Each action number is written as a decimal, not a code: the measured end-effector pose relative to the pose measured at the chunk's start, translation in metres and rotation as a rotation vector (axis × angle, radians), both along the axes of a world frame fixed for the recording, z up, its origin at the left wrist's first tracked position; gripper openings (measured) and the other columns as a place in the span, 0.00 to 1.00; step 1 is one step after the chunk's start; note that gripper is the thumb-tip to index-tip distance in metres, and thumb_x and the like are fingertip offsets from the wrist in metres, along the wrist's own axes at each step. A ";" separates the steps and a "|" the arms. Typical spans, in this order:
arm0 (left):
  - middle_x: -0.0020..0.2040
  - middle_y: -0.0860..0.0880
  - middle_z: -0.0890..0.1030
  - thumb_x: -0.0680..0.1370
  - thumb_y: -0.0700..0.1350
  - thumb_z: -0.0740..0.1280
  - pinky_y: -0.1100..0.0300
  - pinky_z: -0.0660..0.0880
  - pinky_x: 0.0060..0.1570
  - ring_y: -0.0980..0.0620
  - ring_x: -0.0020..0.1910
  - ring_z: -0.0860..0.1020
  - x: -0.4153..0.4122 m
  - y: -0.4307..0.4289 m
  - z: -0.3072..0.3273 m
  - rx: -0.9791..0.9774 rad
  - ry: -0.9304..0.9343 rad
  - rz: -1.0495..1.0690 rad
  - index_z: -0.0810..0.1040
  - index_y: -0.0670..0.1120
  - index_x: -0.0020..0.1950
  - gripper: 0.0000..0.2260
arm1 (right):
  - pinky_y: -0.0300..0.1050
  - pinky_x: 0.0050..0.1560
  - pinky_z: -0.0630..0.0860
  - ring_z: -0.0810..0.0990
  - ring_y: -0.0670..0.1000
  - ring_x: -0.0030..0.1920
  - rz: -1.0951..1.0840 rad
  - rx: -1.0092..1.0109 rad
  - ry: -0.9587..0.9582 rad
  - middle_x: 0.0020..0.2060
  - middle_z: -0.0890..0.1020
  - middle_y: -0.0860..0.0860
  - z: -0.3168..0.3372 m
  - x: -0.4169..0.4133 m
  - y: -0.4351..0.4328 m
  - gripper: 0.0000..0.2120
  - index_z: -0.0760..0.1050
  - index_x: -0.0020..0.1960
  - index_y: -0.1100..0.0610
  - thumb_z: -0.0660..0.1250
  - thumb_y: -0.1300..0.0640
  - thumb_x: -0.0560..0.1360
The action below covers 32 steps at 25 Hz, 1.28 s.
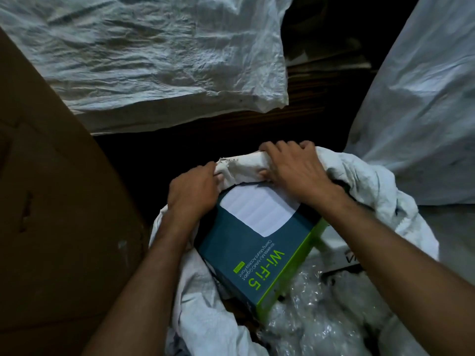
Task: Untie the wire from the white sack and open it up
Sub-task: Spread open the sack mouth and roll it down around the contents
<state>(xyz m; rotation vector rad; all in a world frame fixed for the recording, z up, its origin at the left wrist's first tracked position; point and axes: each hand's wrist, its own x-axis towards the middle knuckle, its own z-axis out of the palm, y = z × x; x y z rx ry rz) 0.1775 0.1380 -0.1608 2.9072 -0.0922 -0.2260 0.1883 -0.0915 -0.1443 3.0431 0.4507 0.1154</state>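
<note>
The white woven sack [380, 191] stands open in front of me, its mouth rolled back into a thick rim [244, 164] at the far side. My left hand [192, 191] grips the left part of that rolled rim. My right hand [293, 168] grips the rim further right, fingers curled over its top and thumb underneath. A teal and green "Wi-Fi 5" box [259, 250] lies tilted inside the sack below my hands. I see no wire in view.
Clear bubble wrap [316, 319] and a white box [339, 255] fill the sack's right side. A brown cardboard box [51, 201] stands close on the left. Other white sacks lie behind [154, 52] and to the right [421, 104]. Dark floor lies between them.
</note>
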 end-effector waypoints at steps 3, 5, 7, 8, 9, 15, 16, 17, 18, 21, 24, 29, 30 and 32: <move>0.36 0.51 0.78 0.81 0.55 0.64 0.55 0.69 0.41 0.48 0.40 0.75 0.010 0.017 -0.006 -0.639 0.249 0.124 0.79 0.51 0.41 0.13 | 0.55 0.51 0.70 0.81 0.59 0.51 -0.061 -0.002 0.140 0.49 0.82 0.53 0.010 0.011 -0.025 0.19 0.73 0.58 0.50 0.54 0.36 0.83; 0.35 0.49 0.76 0.80 0.56 0.65 0.55 0.68 0.41 0.48 0.41 0.75 0.011 0.019 -0.007 -0.793 0.307 0.169 0.76 0.47 0.39 0.16 | 0.51 0.48 0.71 0.82 0.61 0.52 -0.180 0.155 0.310 0.48 0.84 0.56 0.017 0.032 -0.019 0.26 0.79 0.54 0.51 0.52 0.33 0.83; 0.50 0.43 0.82 0.78 0.63 0.61 0.51 0.74 0.51 0.42 0.52 0.80 0.008 0.014 0.000 -0.585 0.249 0.133 0.78 0.47 0.53 0.20 | 0.52 0.54 0.70 0.80 0.61 0.57 -0.231 0.148 0.300 0.54 0.83 0.57 0.019 0.034 -0.010 0.26 0.79 0.60 0.52 0.55 0.33 0.83; 0.61 0.42 0.81 0.79 0.64 0.59 0.48 0.74 0.58 0.40 0.61 0.79 0.002 0.011 0.007 -0.407 0.209 0.122 0.75 0.49 0.65 0.23 | 0.55 0.60 0.67 0.78 0.61 0.63 -0.238 0.099 0.263 0.60 0.82 0.57 0.020 0.025 -0.007 0.24 0.75 0.67 0.51 0.57 0.35 0.82; 0.69 0.42 0.76 0.81 0.63 0.59 0.45 0.71 0.64 0.39 0.67 0.75 -0.006 0.007 0.014 -0.245 0.154 0.109 0.69 0.51 0.74 0.26 | 0.59 0.67 0.63 0.73 0.60 0.69 -0.247 0.055 0.204 0.67 0.77 0.57 0.024 0.007 -0.007 0.27 0.69 0.74 0.50 0.59 0.36 0.82; 0.78 0.48 0.63 0.77 0.64 0.63 0.41 0.57 0.74 0.46 0.79 0.59 -0.150 -0.023 0.066 -0.170 -0.139 -0.022 0.66 0.57 0.78 0.30 | 0.70 0.76 0.47 0.47 0.63 0.82 -0.613 0.228 0.143 0.82 0.55 0.56 0.066 -0.190 -0.049 0.28 0.65 0.76 0.44 0.65 0.39 0.79; 0.77 0.49 0.65 0.75 0.69 0.60 0.42 0.59 0.74 0.47 0.78 0.60 -0.182 -0.026 0.064 -0.191 -0.104 -0.114 0.68 0.58 0.76 0.31 | 0.71 0.76 0.47 0.45 0.63 0.82 -0.673 0.214 0.232 0.82 0.53 0.56 0.064 -0.226 -0.052 0.28 0.65 0.76 0.44 0.67 0.40 0.78; 0.77 0.50 0.67 0.73 0.73 0.56 0.45 0.61 0.74 0.48 0.77 0.62 -0.212 -0.028 0.064 -0.214 -0.063 -0.210 0.71 0.59 0.74 0.34 | 0.72 0.75 0.48 0.44 0.64 0.81 -0.715 0.214 0.299 0.82 0.51 0.55 0.062 -0.259 -0.053 0.30 0.65 0.76 0.44 0.68 0.40 0.77; 0.77 0.52 0.67 0.70 0.76 0.53 0.46 0.62 0.73 0.49 0.77 0.63 -0.237 -0.029 0.062 -0.235 -0.032 -0.286 0.73 0.59 0.73 0.37 | 0.74 0.74 0.51 0.43 0.65 0.81 -0.741 0.228 0.330 0.82 0.49 0.54 0.060 -0.282 -0.052 0.32 0.64 0.77 0.45 0.70 0.42 0.76; 0.78 0.57 0.66 0.67 0.81 0.53 0.45 0.61 0.74 0.51 0.77 0.63 -0.289 -0.024 0.060 -0.124 -0.025 -0.450 0.76 0.63 0.69 0.39 | 0.67 0.71 0.66 0.54 0.66 0.78 -0.776 0.365 0.242 0.80 0.51 0.55 0.058 -0.318 -0.047 0.32 0.66 0.75 0.50 0.73 0.54 0.74; 0.74 0.55 0.70 0.69 0.79 0.59 0.43 0.61 0.70 0.50 0.73 0.66 -0.303 -0.024 0.075 0.062 0.065 -0.592 0.66 0.63 0.77 0.39 | 0.55 0.63 0.75 0.71 0.64 0.69 -0.898 0.607 0.116 0.73 0.67 0.57 0.058 -0.314 -0.044 0.23 0.72 0.71 0.58 0.69 0.62 0.76; 0.62 0.56 0.81 0.75 0.66 0.66 0.52 0.66 0.54 0.49 0.59 0.80 -0.305 -0.057 0.080 0.174 -0.174 -0.736 0.66 0.61 0.74 0.29 | 0.43 0.45 0.74 0.78 0.63 0.68 -1.232 1.357 0.085 0.69 0.77 0.63 0.053 -0.300 -0.063 0.17 0.74 0.70 0.66 0.61 0.64 0.82; 0.58 0.55 0.84 0.76 0.61 0.67 0.53 0.70 0.49 0.47 0.53 0.83 -0.303 -0.060 0.076 0.161 -0.262 -0.748 0.67 0.60 0.74 0.27 | 0.45 0.48 0.76 0.77 0.64 0.68 -1.268 1.464 -0.020 0.71 0.75 0.63 0.052 -0.302 -0.061 0.18 0.74 0.71 0.64 0.60 0.64 0.82; 0.49 0.50 0.85 0.73 0.51 0.72 0.55 0.72 0.34 0.43 0.38 0.83 -0.303 -0.062 0.067 0.183 -0.448 -0.736 0.72 0.56 0.73 0.29 | 0.51 0.62 0.73 0.71 0.63 0.71 -1.322 1.308 -0.134 0.78 0.65 0.55 0.055 -0.310 -0.036 0.26 0.69 0.77 0.55 0.65 0.62 0.79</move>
